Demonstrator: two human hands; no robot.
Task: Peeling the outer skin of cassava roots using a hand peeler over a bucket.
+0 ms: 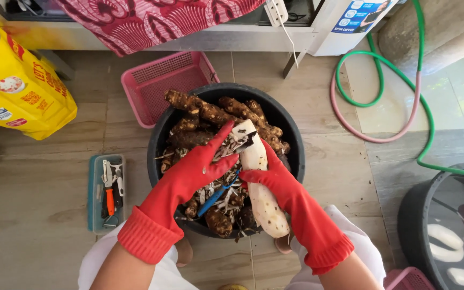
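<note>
Our left hand (200, 166), red-gloved, clasps a blue peeler (217, 194) against the peeled cassava root (259, 182); our right hand (275, 180) grips that root upright-tilted above the black tub (291, 129) of unpeeled roots (210, 113)

Glossy rubber gloves (189, 177), rough-barked roots (205, 110), smooth matt black plastic tub (291, 126).

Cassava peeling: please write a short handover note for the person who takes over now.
Left hand: red glove, holds a blue-handled peeler against the cassava root.
Right hand: red glove, grips the root over the black tub.
Done: the root is mostly peeled white; dark skin remains at its top end.
Left: many unpeeled roots in the tub. Peeled roots lie in the water tub at right.
</note>
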